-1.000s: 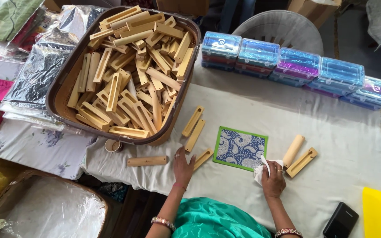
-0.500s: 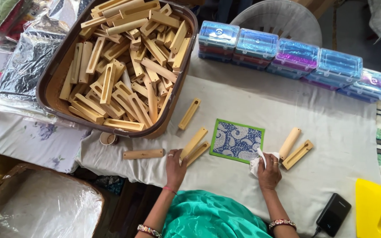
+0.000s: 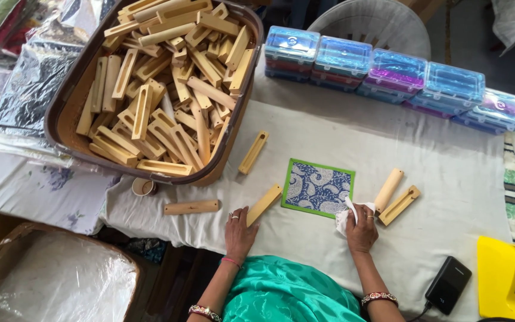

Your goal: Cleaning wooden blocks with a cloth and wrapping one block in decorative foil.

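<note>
My left hand [image 3: 238,231] lies flat on the white cloth, fingers touching the near end of a slotted wooden block [image 3: 264,204]. My right hand [image 3: 362,227] is closed on a crumpled white cloth [image 3: 346,217] at the lower right corner of a green-bordered blue patterned mat [image 3: 318,187]. Just right of that hand lie a round wooden block [image 3: 388,189] and a slotted wooden block [image 3: 399,205]. Two more wooden blocks lie loose: one [image 3: 192,207] left of my left hand and one [image 3: 253,152] beside the tray.
A big brown tray [image 3: 62,119] heaped with several wooden blocks stands at the left. A row of stacked clear coloured plastic boxes [image 3: 396,77] lines the far edge. A black device [image 3: 449,284] and a yellow tape dispenser [image 3: 505,280] sit near right. A small round cup [image 3: 144,186] rests by the tray.
The view has shifted and drawn closer. My right hand with the cloth stays at the mat's corner; my left hand stays by the block.
</note>
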